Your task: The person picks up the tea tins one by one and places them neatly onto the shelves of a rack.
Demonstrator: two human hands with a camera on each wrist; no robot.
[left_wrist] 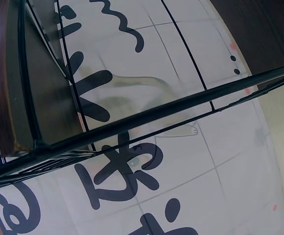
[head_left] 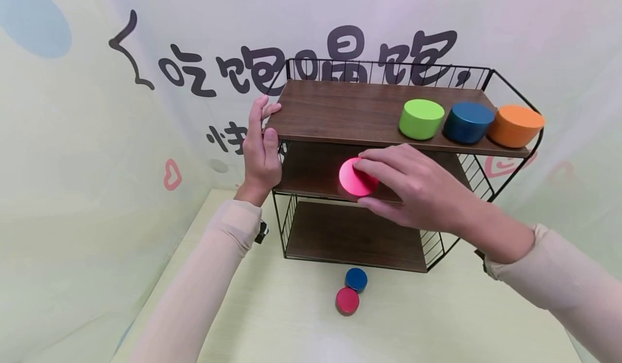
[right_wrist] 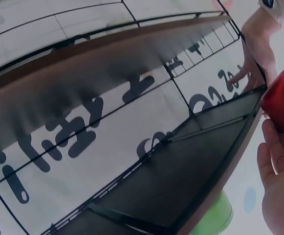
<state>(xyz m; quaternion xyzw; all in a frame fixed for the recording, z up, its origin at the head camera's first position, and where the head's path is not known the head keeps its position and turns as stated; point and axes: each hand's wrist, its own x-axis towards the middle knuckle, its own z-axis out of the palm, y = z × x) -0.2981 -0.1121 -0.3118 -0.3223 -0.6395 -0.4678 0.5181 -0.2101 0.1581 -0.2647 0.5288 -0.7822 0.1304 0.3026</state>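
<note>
My right hand (head_left: 413, 187) pinches a red round tin (head_left: 355, 178) between fingers and thumb, in front of the rack's middle shelf (head_left: 311, 171). In the right wrist view the same tin (right_wrist: 281, 98) shows dark red beside my fingers. My left hand (head_left: 261, 147) lies against the left end of the top shelf (head_left: 335, 106), its fingers extended upward. On that shelf's right part stand a green tin (head_left: 421, 120), a blue tin (head_left: 468, 122) and an orange tin (head_left: 516, 126). Only a sliver of the left hand shows in the left wrist view.
The rack has black wire sides (head_left: 478, 176) and a brown bottom shelf (head_left: 357, 233). On the pale table (head_left: 413, 320) before it, a small blue tin (head_left: 356, 279) and a small red tin (head_left: 347, 301) touch each other. A printed curtain (head_left: 146, 136) hangs behind.
</note>
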